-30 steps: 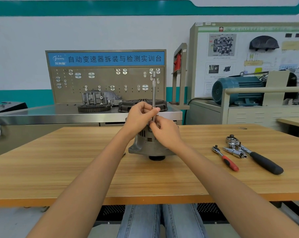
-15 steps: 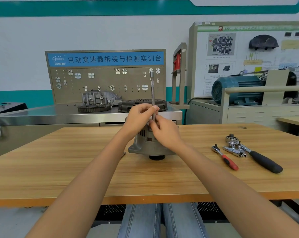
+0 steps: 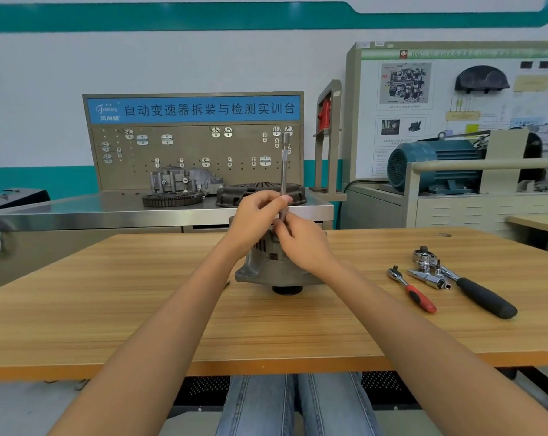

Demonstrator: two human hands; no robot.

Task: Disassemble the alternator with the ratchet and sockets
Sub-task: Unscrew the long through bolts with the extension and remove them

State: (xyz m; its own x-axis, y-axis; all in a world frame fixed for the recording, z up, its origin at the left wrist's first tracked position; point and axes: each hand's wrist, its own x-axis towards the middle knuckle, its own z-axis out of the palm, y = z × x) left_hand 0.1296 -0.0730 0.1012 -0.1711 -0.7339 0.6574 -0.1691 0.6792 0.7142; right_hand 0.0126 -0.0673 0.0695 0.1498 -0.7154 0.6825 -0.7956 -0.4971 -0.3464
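You are seating the upright extension bar [image 3: 284,171] on a fastener atop the alternator [image 3: 274,267] standing mid-table [image 3: 109,309], both hands pinching its lower shaft, left hand [image 3: 257,220] above right hand [image 3: 301,243]; next, twist it by finger or fit 1 ratchet.

White "自动变速器拆装与检测实训台" on the pegboard's blue header sign [image 3: 193,109].

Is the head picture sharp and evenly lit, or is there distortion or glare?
Head view: light is even and soft, the alternator and extension bar look sharp; wide-angle distortion bends the wall stripe and stretches the forearms; mild glare lies on the steel bench.
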